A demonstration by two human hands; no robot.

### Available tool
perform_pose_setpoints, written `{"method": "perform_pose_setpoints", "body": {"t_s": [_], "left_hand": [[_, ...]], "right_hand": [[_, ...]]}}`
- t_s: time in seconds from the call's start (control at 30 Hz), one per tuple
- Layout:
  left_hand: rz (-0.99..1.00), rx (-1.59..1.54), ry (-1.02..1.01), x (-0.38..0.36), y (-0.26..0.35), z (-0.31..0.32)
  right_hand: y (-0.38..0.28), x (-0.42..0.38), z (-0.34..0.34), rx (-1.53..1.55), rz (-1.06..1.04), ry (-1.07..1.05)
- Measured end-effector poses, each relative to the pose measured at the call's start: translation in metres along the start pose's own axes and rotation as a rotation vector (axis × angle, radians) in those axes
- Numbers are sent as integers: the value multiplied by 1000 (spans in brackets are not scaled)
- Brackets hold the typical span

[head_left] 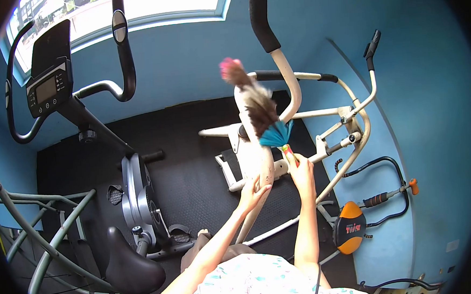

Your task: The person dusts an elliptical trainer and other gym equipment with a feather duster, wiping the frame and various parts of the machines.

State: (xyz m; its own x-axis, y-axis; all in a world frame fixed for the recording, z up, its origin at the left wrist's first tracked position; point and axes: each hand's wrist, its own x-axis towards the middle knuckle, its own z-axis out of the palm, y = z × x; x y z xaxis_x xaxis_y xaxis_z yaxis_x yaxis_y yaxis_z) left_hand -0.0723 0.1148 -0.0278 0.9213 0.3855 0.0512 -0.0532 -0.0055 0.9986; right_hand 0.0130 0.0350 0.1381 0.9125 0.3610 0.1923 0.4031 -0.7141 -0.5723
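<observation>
Against the blue wall, I am working a feather duster with brown plumes, a pink tip and a teal collar over the cream-painted metal frame of an elliptical trainer. I judge the dusting to be midway: the duster is lying along the upright column, while the long handlebars and the lower rails are looking untouched, though I cannot tell dust from paint at this range. My right hand is wrapping its fingers tightly round the duster's red handle. My left hand is steadying the column, fingers loosely spread and pressing on the metal. Off to the left, a black exercise bike with a grey console is standing well apart.
</observation>
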Motion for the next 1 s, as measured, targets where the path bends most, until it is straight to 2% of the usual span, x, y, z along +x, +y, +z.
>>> {"method": "perform_pose_setpoints", "body": {"t_s": [0.03, 0.07, 0.17, 0.2, 0.3, 0.4, 0.43, 0.5, 0.6, 0.63, 0.67, 0.73, 0.8, 0.87, 0.9, 0.93, 1.0], "left_hand": [[2, 4, -3, -1, 2, 0], [-17, 3, 0, -3, 5, 0], [-21, 1, 30, -3, 5, 3], [-9, -1, 53, -4, 7, 3], [-69, 32, 15, -5, 9, 2], [-57, -3, -6, -5, 10, 2], [-59, 1, -8, -5, 9, 2], [-5, -15, 12, -4, 6, 3], [-43, 45, 46, -5, 3, 4], [62, 195, 118, -4, -23, 9], [143, 83, 115, 2, -56, 14], [253, 225, 159, 3, -61, 13], [166, 162, 130, 2, -53, 13], [125, 157, 130, 4, -59, 14], [147, 124, 138, 5, -62, 15], [164, 25, 119, 2, -40, 15], [-37, -54, 62, -4, -5, 11]], "right_hand": [[-4, -2, 1, -27, -34, 60], [-9, -6, 2, -26, 56, -11], [-24, -24, -10, 65, 26, -71], [-17, -26, -11, 79, -44, 6], [-4, -29, -21, 30, 79, -7], [-6, -52, -32, -3, 86, -52], [6, -60, -34, 106, 196, -141], [26, -76, -38, 163, 167, -114], [26, -109, -42, 58, 135, -36], [32, -125, -41, 52, 114, -91], [40, -141, -36, 89, 109, -57], [70, -166, -33, 165, 213, -118], [86, -198, -27, 159, 134, -11], [110, -233, -14, 332, 286, -91], [104, -245, -17, 542, 457, -131], [114, -259, -12, 507, 435, -114], [142, -287, 4, 402, 354, -52]]}}
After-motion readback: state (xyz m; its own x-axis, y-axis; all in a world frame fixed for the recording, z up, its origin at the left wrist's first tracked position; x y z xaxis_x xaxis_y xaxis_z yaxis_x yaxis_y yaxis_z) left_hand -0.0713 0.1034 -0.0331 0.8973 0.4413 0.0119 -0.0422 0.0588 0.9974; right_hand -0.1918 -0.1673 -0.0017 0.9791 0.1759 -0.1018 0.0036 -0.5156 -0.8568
